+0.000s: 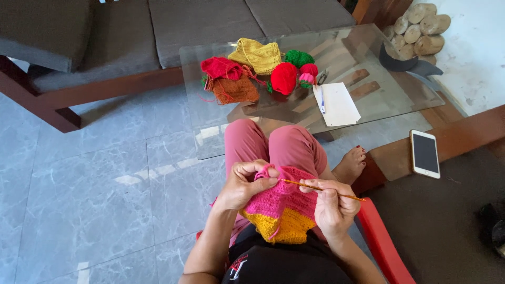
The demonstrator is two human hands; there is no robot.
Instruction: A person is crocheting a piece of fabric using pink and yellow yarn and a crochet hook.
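Observation:
A pink and yellow crocheted piece [281,208] lies over my lap. My left hand [243,184] pinches its upper pink edge, with a loop of pink yarn over the fingers. My right hand [331,202] grips a thin orange crochet hook [321,189], whose tip points left into the pink edge beside my left hand. My knees in pink trousers [273,147] are just beyond the work.
A glass coffee table [379,100] ahead holds red [284,78] and green [299,57] yarn balls, yellow, red and brown crocheted pieces, and white paper [339,105] with a pen. A white phone [425,153] lies on a wooden ledge at right. Grey sofa behind, red chair arm [381,242] near my right elbow.

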